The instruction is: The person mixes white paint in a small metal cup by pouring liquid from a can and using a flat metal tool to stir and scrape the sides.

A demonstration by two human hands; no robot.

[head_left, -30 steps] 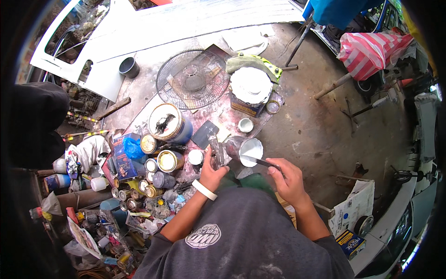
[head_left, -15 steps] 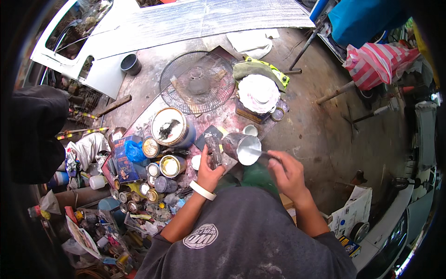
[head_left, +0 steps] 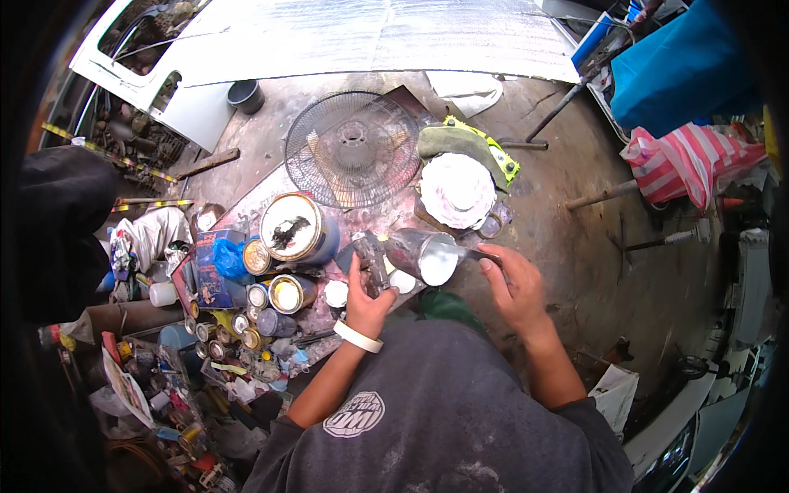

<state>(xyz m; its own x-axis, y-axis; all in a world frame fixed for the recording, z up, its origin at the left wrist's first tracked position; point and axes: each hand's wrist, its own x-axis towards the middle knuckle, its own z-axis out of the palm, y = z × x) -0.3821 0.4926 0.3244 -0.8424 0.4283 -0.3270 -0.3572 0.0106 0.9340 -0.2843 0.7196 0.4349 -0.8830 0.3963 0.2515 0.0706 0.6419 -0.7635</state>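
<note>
My left hand [head_left: 367, 304] is closed around the dark, stained handle-like part [head_left: 374, 264] of a tilted metal cup [head_left: 408, 248]. The cup's mouth faces toward the right and me, and its inside is coated with white paint [head_left: 440, 264]. In my right hand [head_left: 516, 287] is a spatula [head_left: 470, 253] with a dark handle, gripped between thumb and fingers. Its pale blade reaches in at the cup's rim; the tip is hard to make out against the white. A round white lid or small cup [head_left: 402, 281] lies just under the metal cup.
Left of my hands stand a big paint can [head_left: 292, 228], several smaller cans [head_left: 289, 294] and a blue plastic bag [head_left: 230, 259]. Beyond are a black fan guard [head_left: 352, 148], a white crumpled-edged round thing [head_left: 457, 191] and a long silvery panel [head_left: 370, 41]. Clutter fills the lower left.
My right hand has shifted slightly up and right, and more of the spatula's blade shows at the cup's rim. My left hand keeps its hold. The whole view has shifted slightly.
</note>
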